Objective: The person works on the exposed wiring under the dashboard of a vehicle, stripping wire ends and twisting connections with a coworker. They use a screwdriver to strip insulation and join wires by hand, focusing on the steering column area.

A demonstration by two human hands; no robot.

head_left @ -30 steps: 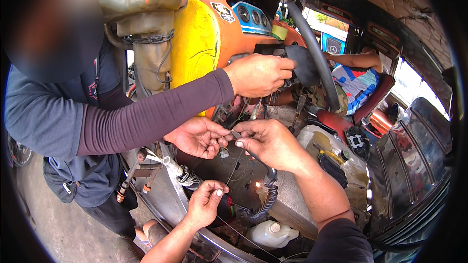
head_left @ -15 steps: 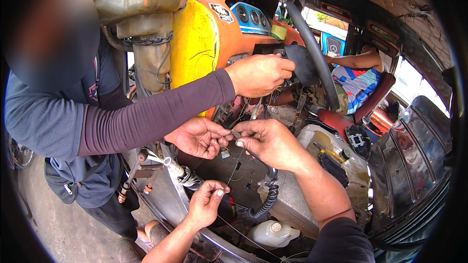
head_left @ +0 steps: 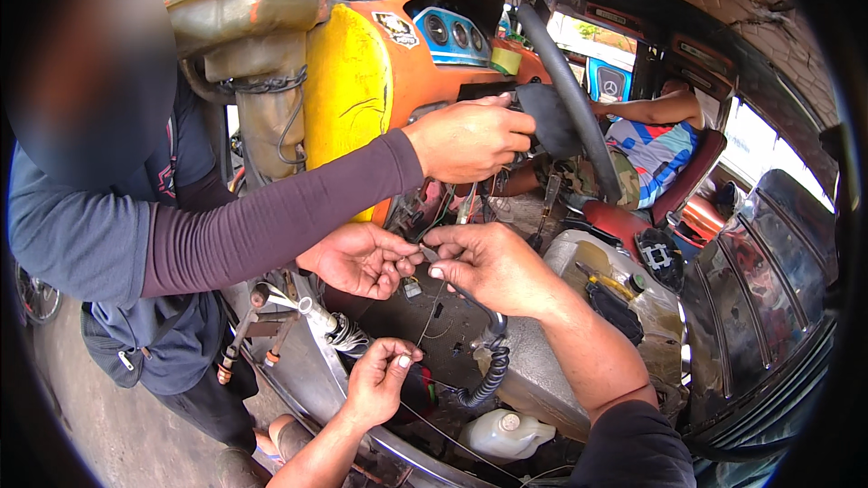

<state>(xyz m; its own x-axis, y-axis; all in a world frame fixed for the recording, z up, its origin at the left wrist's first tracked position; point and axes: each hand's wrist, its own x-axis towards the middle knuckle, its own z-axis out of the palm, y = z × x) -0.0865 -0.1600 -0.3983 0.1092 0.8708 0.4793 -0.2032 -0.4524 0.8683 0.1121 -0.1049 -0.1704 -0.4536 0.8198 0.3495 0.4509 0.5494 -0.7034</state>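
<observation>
1. The right hand (head_left: pixel 493 267) pinches the top of a thin wire (head_left: pixel 434 303) between thumb and forefinger, touching a co-worker's hand (head_left: pixel 362 258) below the orange dash (head_left: pixel 407 99).
2. The left hand (head_left: pixel 380 380) pinches the wire's lower end, beside a coiled black cable (head_left: pixel 488 375).
3. The step looks like joining or testing the wire at the pinched tip. The next move calls for a taut wire and steady fingertips in the crowded gap.
4. Both hands have barely shifted in the last second. A small orange glow below the right hand is gone.
</observation>
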